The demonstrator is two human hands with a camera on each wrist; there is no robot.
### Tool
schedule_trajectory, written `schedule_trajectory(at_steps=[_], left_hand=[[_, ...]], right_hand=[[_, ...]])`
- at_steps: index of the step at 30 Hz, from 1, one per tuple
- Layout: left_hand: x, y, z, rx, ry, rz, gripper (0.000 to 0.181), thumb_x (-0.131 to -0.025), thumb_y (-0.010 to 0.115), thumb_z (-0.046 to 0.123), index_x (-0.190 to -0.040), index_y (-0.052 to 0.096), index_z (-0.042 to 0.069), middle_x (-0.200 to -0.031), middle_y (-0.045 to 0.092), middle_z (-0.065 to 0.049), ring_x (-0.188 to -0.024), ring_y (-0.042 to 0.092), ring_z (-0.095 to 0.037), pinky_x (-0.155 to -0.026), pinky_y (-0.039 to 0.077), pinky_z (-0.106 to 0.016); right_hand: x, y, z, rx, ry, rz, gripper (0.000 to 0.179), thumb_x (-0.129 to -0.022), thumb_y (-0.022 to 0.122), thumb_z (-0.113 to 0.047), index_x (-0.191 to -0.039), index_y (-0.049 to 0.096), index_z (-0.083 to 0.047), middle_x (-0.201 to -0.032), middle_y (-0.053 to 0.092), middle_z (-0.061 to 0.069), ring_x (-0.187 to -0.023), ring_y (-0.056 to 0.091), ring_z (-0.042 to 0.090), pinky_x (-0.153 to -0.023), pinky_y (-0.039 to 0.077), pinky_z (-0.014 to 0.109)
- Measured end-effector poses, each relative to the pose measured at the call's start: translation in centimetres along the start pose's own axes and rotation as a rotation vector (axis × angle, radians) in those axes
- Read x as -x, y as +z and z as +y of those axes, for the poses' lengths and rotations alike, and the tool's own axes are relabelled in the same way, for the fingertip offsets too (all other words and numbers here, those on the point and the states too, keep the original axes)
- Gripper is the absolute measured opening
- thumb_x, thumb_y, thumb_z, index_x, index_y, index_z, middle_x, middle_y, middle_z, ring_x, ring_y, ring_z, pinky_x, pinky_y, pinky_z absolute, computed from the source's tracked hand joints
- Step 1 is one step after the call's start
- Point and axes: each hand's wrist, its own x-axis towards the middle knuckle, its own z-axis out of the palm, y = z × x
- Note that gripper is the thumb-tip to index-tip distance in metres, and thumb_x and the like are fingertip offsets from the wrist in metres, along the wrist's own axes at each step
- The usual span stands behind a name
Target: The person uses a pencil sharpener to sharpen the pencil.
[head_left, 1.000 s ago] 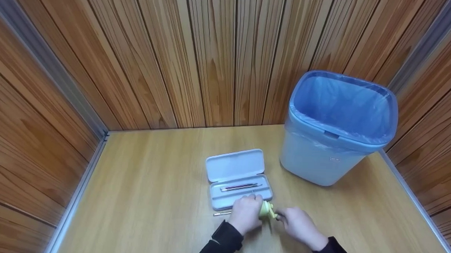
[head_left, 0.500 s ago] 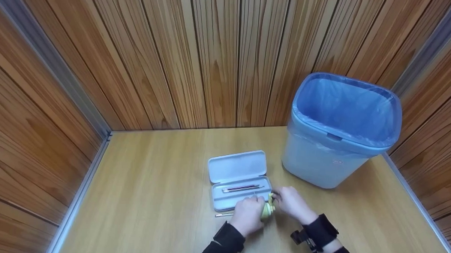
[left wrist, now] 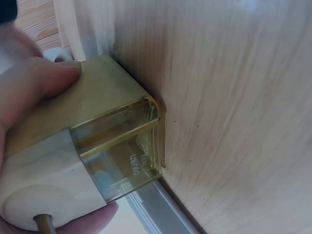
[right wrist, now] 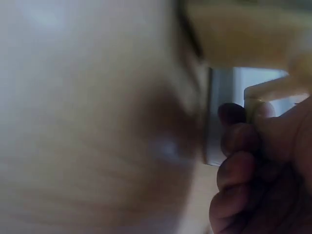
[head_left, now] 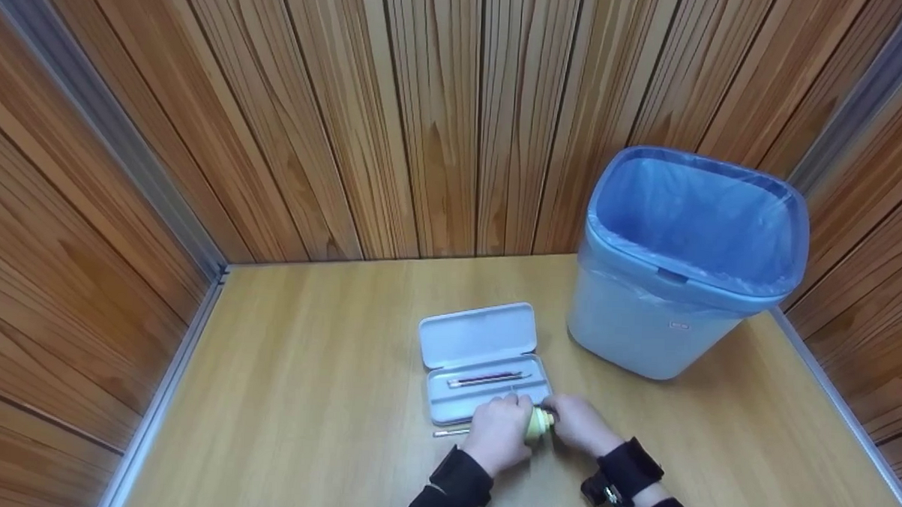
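Observation:
My left hand (head_left: 499, 435) grips a yellow-green crank pencil sharpener (head_left: 536, 424) against the table. In the left wrist view the thumb lies over its top, and a see-through shavings drawer (left wrist: 122, 151) shows at its lower part. A pencil (left wrist: 45, 224) sticks out of the hole in its pale face. At the opposite end my right hand (head_left: 581, 425) pinches the crank handle (right wrist: 273, 90) with curled fingers. Beyond the hands lies an open light-blue pencil case (head_left: 478, 337) with slim pencils (head_left: 488, 379) inside. Another pencil (head_left: 451, 433) rests before the case, partly hidden by my left hand.
A blue bin (head_left: 644, 320) lined with a plastic bag stands at the back right of the wooden table (head_left: 304, 383). Wood-panelled walls (head_left: 440, 133) enclose the back and both sides.
My right hand went up and away with the crank, then came back down closer to the sharpener, circling it. My left hand holds the sharpener in nearly the same place.

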Motion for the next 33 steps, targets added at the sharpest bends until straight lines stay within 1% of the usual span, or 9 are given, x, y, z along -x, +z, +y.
schedule_trajectory(at_steps=[2, 4, 7, 9, 13, 20, 22, 28, 33], left_hand=[[0.0, 0.0, 0.0, -0.001, 0.0, -0.002, 0.052, -0.055, 0.092, 0.038, -0.089, 0.06, 0.015, -0.076, 0.063, 0.004, -0.062, 0.059, -0.014, -0.05, 0.045, -0.027], [-0.1, 0.0, 0.0, -0.013, -0.002, -0.002, 0.052, -0.054, 0.092, 0.038, -0.088, 0.059, 0.015, -0.076, 0.064, 0.004, -0.062, 0.06, -0.014, -0.05, 0.045, -0.028], [0.0, -0.1, -0.1, -0.02, -0.012, -0.015, 0.053, -0.054, 0.092, 0.039, -0.088, 0.058, 0.016, -0.076, 0.064, 0.004, -0.063, 0.06, -0.014, -0.051, 0.046, -0.027], [0.0, -0.1, -0.1, -0.023, -0.015, -0.026, 0.054, -0.053, 0.092, 0.039, -0.088, 0.058, 0.016, -0.076, 0.064, 0.004, -0.063, 0.06, -0.014, -0.051, 0.046, -0.027], [0.0, -0.1, 0.0, -0.016, -0.015, -0.031, 0.053, -0.054, 0.092, 0.039, -0.089, 0.059, 0.015, -0.077, 0.064, 0.003, -0.063, 0.059, -0.014, -0.051, 0.045, -0.027], [-0.1, -0.1, 0.2, -0.008, -0.017, -0.025, 0.053, -0.053, 0.093, 0.037, -0.088, 0.06, 0.015, -0.076, 0.064, 0.002, -0.063, 0.059, -0.015, -0.051, 0.046, -0.028], [0.0, -0.1, 0.2, -0.007, -0.02, -0.03, 0.053, -0.053, 0.093, 0.037, -0.089, 0.06, 0.015, -0.077, 0.064, 0.002, -0.063, 0.059, -0.015, -0.051, 0.045, -0.028], [0.0, -0.1, 0.2, -0.006, -0.017, -0.041, 0.054, -0.054, 0.092, 0.038, -0.09, 0.06, 0.015, -0.078, 0.063, 0.003, -0.064, 0.06, -0.015, -0.051, 0.046, -0.028], [0.1, 0.0, 0.2, -0.017, -0.011, -0.02, 0.054, -0.055, 0.092, 0.039, -0.09, 0.059, 0.015, -0.077, 0.062, 0.003, -0.062, 0.059, -0.014, -0.05, 0.045, -0.028]], right_hand=[[1.0, 0.4, 0.2, 0.021, 0.002, 0.003, 0.018, -0.078, 0.061, 0.009, -0.08, 0.065, -0.008, -0.078, 0.067, 0.007, -0.073, 0.062, 0.022, -0.069, 0.051, 0.044], [2.0, 0.6, 0.2, 0.04, -0.025, 0.011, 0.014, -0.082, 0.063, 0.004, -0.077, 0.063, -0.009, -0.076, 0.067, 0.007, -0.07, 0.062, 0.024, -0.065, 0.05, 0.044], [3.1, 0.7, 0.1, 0.043, -0.065, 0.019, 0.016, -0.089, 0.066, -0.009, -0.074, 0.061, -0.009, -0.069, 0.063, 0.004, -0.065, 0.061, 0.022, -0.058, 0.046, 0.039], [3.7, 0.6, 0.0, 0.038, -0.086, 0.003, 0.017, -0.091, 0.066, -0.012, -0.075, 0.062, -0.01, -0.068, 0.062, 0.001, -0.063, 0.059, 0.019, -0.056, 0.043, 0.035], [4.5, 0.3, -0.1, 0.024, -0.097, -0.027, 0.013, -0.092, 0.064, -0.012, -0.079, 0.065, -0.011, -0.071, 0.062, -0.003, -0.064, 0.057, 0.015, -0.058, 0.042, 0.033], [6.2, -0.5, -0.6, 0.041, -0.17, 0.022, 0.008, -0.089, 0.066, -0.007, -0.081, 0.067, -0.011, -0.073, 0.067, -0.001, -0.067, 0.062, 0.016, -0.06, 0.047, 0.032], [6.6, -1.0, -1.0, 0.041, -0.169, 0.03, 0.007, -0.089, 0.066, -0.008, -0.084, 0.069, -0.012, -0.075, 0.069, -0.001, -0.068, 0.064, 0.018, -0.061, 0.049, 0.032], [6.9, -3.0, -2.3, 0.038, -0.145, 0.049, 0.006, -0.09, 0.066, -0.008, -0.087, 0.071, -0.01, -0.078, 0.071, 0.001, -0.069, 0.066, 0.018, -0.062, 0.05, 0.032], [5.6, -4.2, -2.9, 0.043, -0.153, 0.113, 0.007, -0.089, 0.065, -0.005, -0.09, 0.072, -0.006, -0.081, 0.074, 0.006, -0.071, 0.069, 0.02, -0.064, 0.055, 0.033]])
